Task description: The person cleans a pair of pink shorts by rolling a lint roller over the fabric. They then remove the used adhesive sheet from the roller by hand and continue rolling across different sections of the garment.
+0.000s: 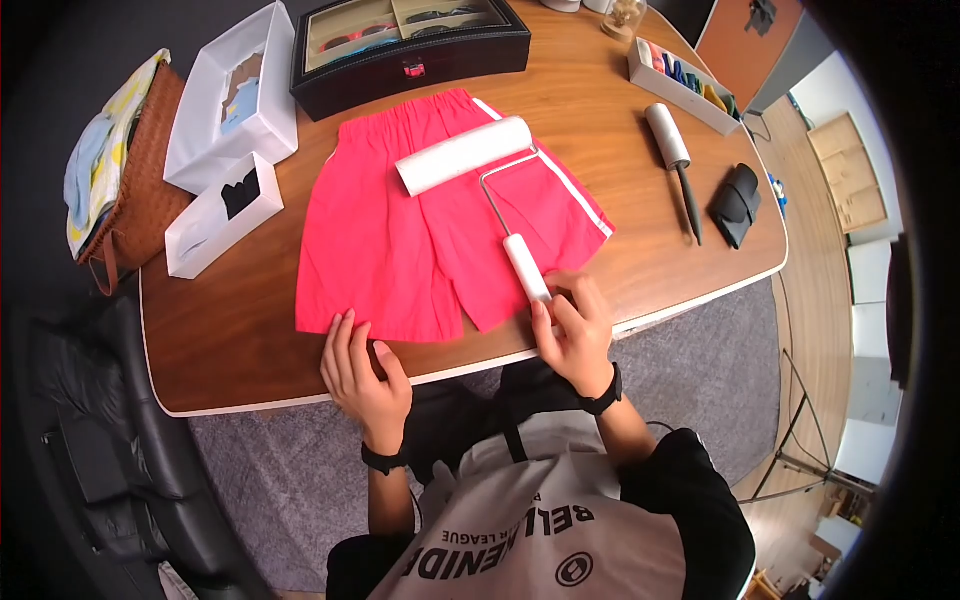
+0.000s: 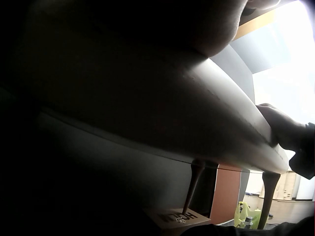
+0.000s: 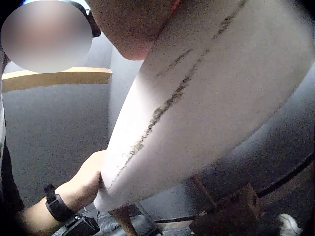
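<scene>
Bright pink shorts (image 1: 380, 230) with a white side stripe lie flat on the wooden table, waistband toward the back. Across them rests a lint roller (image 1: 465, 155) with a wide white head, a bent wire neck and a white handle. My right hand (image 1: 577, 330) pinches the end of that handle between thumb and fingers, near the table's front edge. My left hand (image 1: 365, 385) touches the left leg's hem, its fingers fairly straight and holding nothing. Both wrist views mostly show the table's pale edge and underside (image 3: 221, 98); the roller is hidden there.
A smaller lint roller (image 1: 668, 135) with a dark handle and a black pouch (image 1: 737, 205) lie at right. Behind the shorts stands a black glasses case (image 1: 415, 75). White boxes (image 1: 185, 135) and a woven basket (image 1: 145, 185) are at left, a narrow organizer (image 1: 690, 100) at back right.
</scene>
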Demonstrator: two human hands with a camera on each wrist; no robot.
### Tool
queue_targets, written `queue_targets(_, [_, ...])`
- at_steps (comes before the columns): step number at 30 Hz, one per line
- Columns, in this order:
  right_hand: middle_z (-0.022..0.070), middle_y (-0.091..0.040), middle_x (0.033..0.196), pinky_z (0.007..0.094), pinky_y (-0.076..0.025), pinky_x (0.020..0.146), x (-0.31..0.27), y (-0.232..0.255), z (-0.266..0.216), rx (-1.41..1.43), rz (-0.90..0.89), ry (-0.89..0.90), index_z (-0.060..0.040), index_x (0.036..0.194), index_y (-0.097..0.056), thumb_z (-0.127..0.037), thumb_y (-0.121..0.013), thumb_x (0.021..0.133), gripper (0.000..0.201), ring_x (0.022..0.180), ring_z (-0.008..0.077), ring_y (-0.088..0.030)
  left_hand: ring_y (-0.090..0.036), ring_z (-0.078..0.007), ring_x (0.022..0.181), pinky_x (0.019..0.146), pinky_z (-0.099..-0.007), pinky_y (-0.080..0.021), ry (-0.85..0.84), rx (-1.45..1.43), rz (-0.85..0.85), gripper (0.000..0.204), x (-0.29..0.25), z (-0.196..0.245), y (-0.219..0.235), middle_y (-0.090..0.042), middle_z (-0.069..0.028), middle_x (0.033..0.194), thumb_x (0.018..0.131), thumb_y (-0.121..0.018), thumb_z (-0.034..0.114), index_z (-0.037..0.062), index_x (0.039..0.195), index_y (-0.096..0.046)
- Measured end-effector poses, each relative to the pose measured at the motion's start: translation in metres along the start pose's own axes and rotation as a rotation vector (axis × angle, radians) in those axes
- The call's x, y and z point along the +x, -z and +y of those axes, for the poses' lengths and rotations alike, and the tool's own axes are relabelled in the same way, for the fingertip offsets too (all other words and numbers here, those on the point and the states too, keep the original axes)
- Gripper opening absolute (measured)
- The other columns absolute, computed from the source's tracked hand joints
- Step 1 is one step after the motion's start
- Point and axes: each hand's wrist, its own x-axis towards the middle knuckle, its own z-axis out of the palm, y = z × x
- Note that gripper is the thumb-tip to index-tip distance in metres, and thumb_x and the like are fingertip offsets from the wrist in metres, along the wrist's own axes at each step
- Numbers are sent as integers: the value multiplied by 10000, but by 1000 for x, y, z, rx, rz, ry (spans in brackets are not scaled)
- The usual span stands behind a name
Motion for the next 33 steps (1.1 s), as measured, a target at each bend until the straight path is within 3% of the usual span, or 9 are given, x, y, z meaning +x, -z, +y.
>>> queue_targets(15, [118,-653,975,376,-507,671,-4,3,-3,21,30,-11,-25,732,-625,-62,-731,787,125,817,301,-636,-579,-358,1223,1014,-451,-423,-20,-6,16,249,-1,1,2,-650,-145,1257,944,-527,135,-3,1110,-650])
queue_targets(33, [125,-656,978,371,-491,639,2,0,1,3,27,13,-25,692,-591,-70,-739,769,173,779,296,-622,-584,-378,1199,1011,-472,-423,18,13,-18,257,1,3,1,-654,-161,1248,940,-507,140,-14,1086,-652])
